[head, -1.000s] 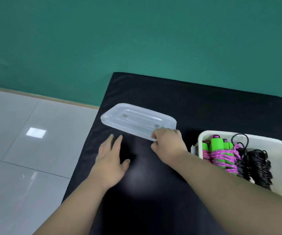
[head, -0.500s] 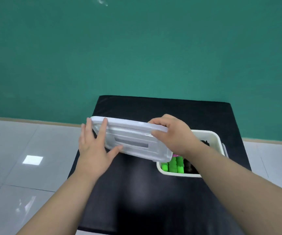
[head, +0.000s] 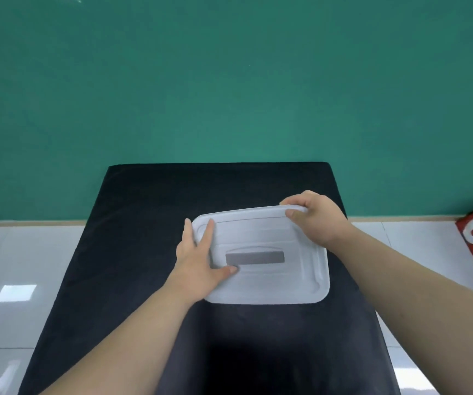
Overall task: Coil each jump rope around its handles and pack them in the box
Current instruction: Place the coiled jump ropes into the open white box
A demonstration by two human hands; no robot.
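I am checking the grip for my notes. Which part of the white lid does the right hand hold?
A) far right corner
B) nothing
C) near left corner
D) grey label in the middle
A: the right hand curls its fingers round the lid at its far right corner.

Translucent white rectangular lid [head: 272, 283], grey label [head: 254, 258] at centre, top side up, mid black table [head: 144, 223].

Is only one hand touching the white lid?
No, the left hand rests on the lid with straight fingers, and the right hand grips its far corner.
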